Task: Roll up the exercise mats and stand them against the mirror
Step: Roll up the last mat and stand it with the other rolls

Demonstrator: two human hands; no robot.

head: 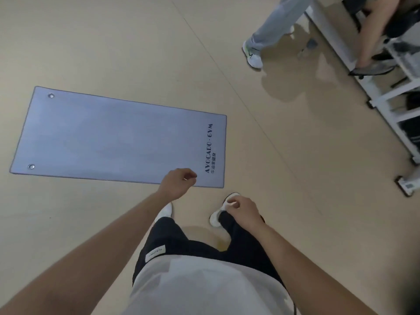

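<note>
The left hand (178, 183) and right hand (243, 211) hung empty, fingers loosely curled, near the flat grey-blue rectangular foam mat (109, 137). It wanted rolling tight and square from the lettered end

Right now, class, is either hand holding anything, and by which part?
Nothing is held. The left hand and the right hand hang loosely curled and empty; the grey mat lies flat and unrolled on the floor.

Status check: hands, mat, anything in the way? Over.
Empty and loosely curled: left hand, right hand. One mat flat on the floor, not yet rolled. Off to the right another person's legs, clear of it.
</note>
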